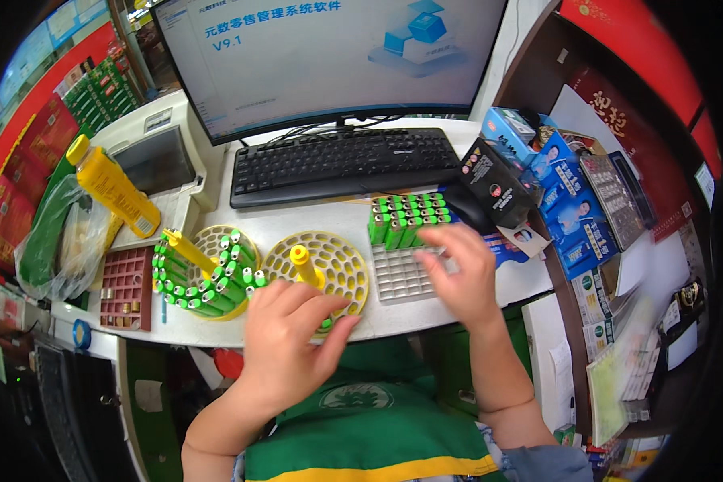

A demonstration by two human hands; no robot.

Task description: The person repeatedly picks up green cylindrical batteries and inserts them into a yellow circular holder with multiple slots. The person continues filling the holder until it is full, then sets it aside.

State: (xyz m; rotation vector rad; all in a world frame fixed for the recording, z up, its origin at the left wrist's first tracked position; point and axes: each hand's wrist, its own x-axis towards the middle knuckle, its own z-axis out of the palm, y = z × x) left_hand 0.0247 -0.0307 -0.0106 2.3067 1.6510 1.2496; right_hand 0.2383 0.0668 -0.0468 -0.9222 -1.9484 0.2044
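Observation:
My left hand [293, 337] is curled over the near-left rim of a yellow round holder [345, 249] with many oval holes and an upright post. Green shows between its thumb and forefinger, where it closes round green batteries [326, 324]; the palm hides how many. My right hand [462, 273], slightly blurred, hovers above a grey grid tray [402, 277]. Its thumb and forefinger are apart with nothing visible between them. Upright green batteries [406, 218] stand in rows at the tray's far end, close to those fingertips. Left of my left hand, a second round holder [234, 233] carries many green batteries.
A black keyboard [345, 165] lies below the monitor [329, 64]. A dark red compartment tray [126, 289] and a yellow bottle [116, 189] stand left. Right are a black mouse [466, 207], a black box [498, 183], blue boxes [566, 209] and a calculator [613, 201].

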